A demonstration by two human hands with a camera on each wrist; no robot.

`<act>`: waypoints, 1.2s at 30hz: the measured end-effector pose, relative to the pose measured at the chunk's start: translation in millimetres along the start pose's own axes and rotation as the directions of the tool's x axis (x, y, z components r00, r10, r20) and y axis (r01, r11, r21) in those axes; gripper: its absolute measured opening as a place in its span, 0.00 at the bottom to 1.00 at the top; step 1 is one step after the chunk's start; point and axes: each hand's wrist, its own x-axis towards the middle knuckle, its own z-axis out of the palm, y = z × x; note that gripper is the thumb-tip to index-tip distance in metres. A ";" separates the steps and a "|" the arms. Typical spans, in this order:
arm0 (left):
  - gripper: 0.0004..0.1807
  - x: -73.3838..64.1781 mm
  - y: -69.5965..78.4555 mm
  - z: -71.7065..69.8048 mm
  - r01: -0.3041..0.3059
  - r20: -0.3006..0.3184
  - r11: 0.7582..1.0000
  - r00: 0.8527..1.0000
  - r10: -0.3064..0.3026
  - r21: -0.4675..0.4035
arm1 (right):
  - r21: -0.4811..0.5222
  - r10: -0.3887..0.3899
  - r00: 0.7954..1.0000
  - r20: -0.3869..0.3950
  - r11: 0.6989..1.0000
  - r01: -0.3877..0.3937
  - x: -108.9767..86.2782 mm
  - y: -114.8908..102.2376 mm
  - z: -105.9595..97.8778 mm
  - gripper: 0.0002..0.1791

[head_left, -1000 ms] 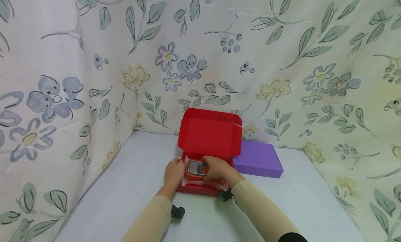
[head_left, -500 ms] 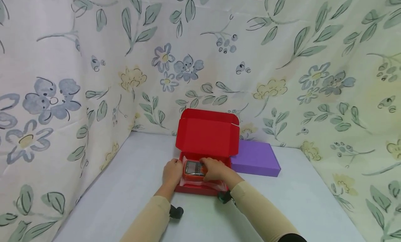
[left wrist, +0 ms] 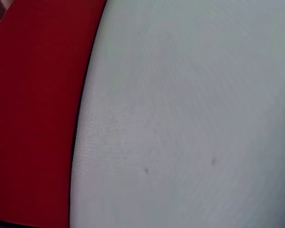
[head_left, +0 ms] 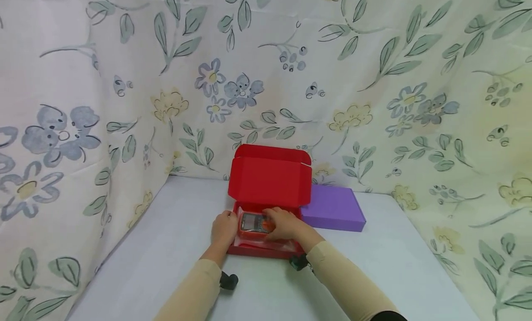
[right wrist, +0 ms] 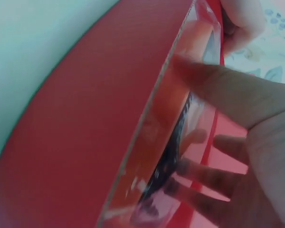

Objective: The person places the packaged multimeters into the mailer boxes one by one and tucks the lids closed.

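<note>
Your sleeves (head_left: 192, 291) run off the near edge of view. Your left hand (head_left: 224, 228) clamps the left wall of the red box (head_left: 259, 253), fingertips hidden. Inside, your right hand (head_left: 287, 225) grips the plastic-wrapped orange meter (head_left: 250, 224), covering its right end. Beyond, the open lid (head_left: 269, 180) masks part of the purple box (head_left: 334, 208).

Plain pale-beige fabric covers both forearms, the left sleeve (head_left: 191, 291) and right sleeve (head_left: 347, 279) each ending in a neat cuff, while the left hand (head_left: 224, 227) and right hand (head_left: 284, 224) are bare. The wrists carry 2 small devices: a black, round-ended left unit (head_left: 229, 281) and a dark, green-tinted right unit (head_left: 298, 262). A curved black band (head_left: 388, 316) crosses the right sleeve.
</note>
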 end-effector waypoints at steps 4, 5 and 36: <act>0.24 -0.1 -0.2 0.3 -0.004 0.001 1.000 1.000 0.004 -0.002 | 0.017 0.018 0.997 -0.076 1.000 -0.017 -7.9 8.5 -3.7 0.47; 0.24 0.1 -0.2 0.4 -0.005 -0.001 1.000 1.000 0.005 -0.004 | 0.014 0.021 0.994 -0.106 1.000 -0.020 -9.9 10.0 -5.0 0.46; 0.48 43.7 66.6 -55.8 0.064 0.312 0.933 0.949 0.053 -0.355 | 0.690 0.413 0.852 -0.322 0.719 -0.088 -28.9 69.5 -36.8 0.49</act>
